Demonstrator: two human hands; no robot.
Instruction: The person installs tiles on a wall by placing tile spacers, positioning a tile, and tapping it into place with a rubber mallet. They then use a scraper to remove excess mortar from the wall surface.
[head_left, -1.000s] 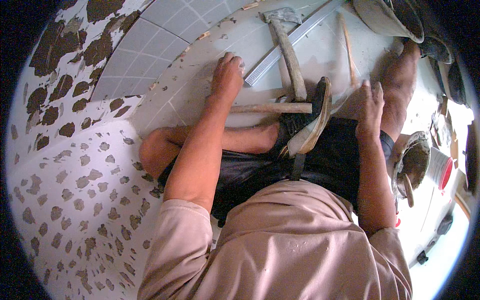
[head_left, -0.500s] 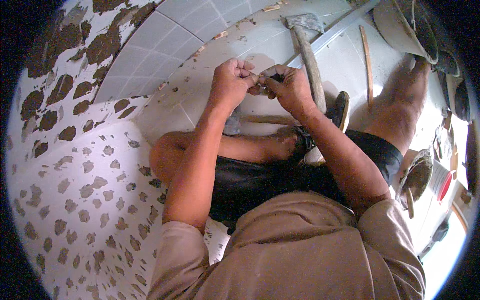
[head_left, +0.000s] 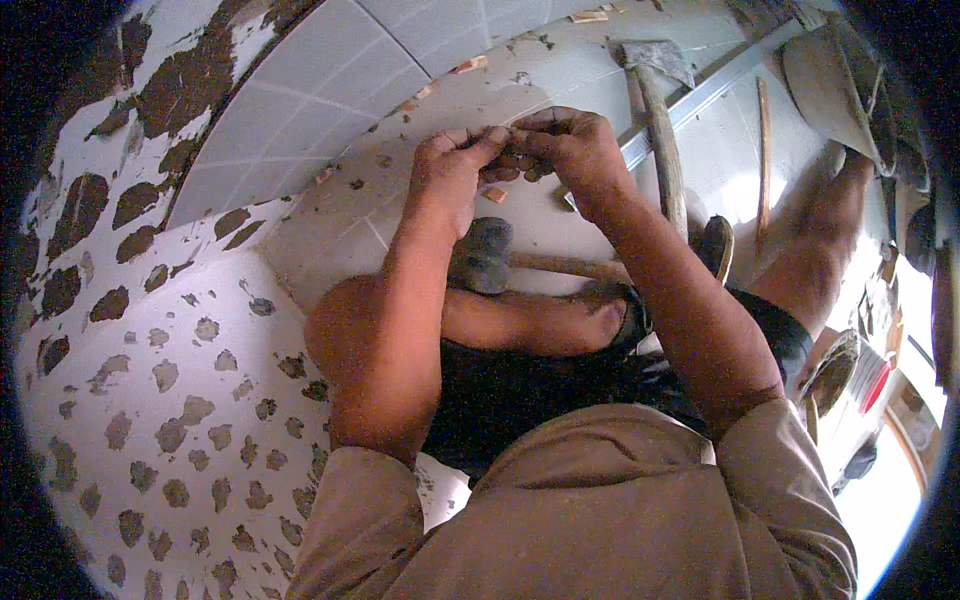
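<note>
My left hand [head_left: 450,170] and my right hand [head_left: 570,150] meet high in the middle of the view, fingers pinched together around something small that I cannot make out. Below them a dark mallet head [head_left: 485,250] on a wooden handle [head_left: 560,264] lies behind my bent left leg. A small wood piece [head_left: 495,195] lies on the floor under my fingers. Right of my right hand are an axe-like tool [head_left: 654,61] with a long worn handle, a metal straightedge [head_left: 720,85] and a thin wooden stick [head_left: 763,160].
Grey grid tiles [head_left: 270,130] line the wall at upper left, beside surfaces dabbed with mortar [head_left: 170,430]. Wood chips [head_left: 470,64] lie along the tile edge. Worn buckets [head_left: 830,90] stand at upper right; another container with a red rim [head_left: 875,385] is at my right.
My hands were apart one second ago; my right hand has moved up and left to join my left, and both fingertips are now pinched together. The mallet head has come into sight.
</note>
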